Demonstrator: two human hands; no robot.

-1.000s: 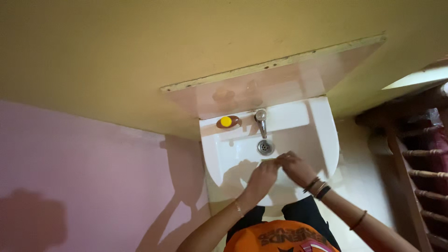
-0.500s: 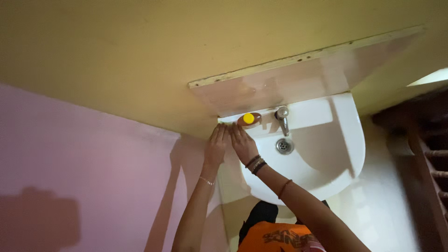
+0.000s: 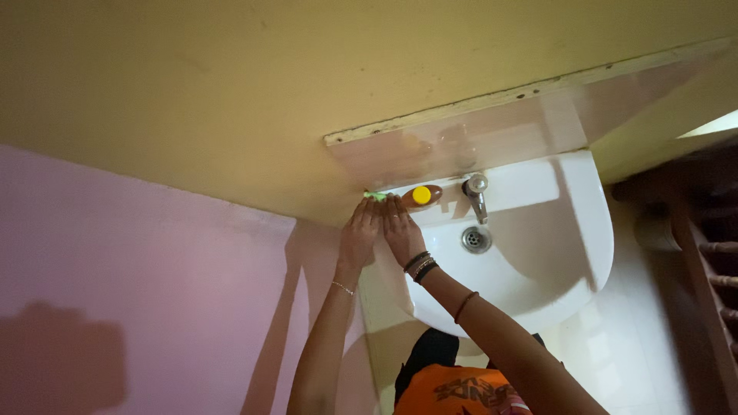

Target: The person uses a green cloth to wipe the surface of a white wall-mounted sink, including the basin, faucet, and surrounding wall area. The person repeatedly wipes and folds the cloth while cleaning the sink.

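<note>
Green scrubber (image 3: 374, 196) on white sink (image 3: 584, 230) rim, under yellow wall (image 3: 192, 92).

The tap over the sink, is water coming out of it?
Off, it seems. No stream shows below the tap, and the bowl of the sink around the drain looks dry, though the picture is small.

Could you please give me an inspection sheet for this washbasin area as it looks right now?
Surface: white washbasin, bowl bare around the metal drain.
Job's things: small green item at the basin's back left corner, under the fingertips; its kind cannot be told.
Clutter: brown bottle with yellow cap on the ledge beside the metal tap.
Grippers: left hand and right hand side by side, fingers on that corner.
Cables: nothing seen.
Surroundings: mirror above, pink wall, wooden rack.
</note>
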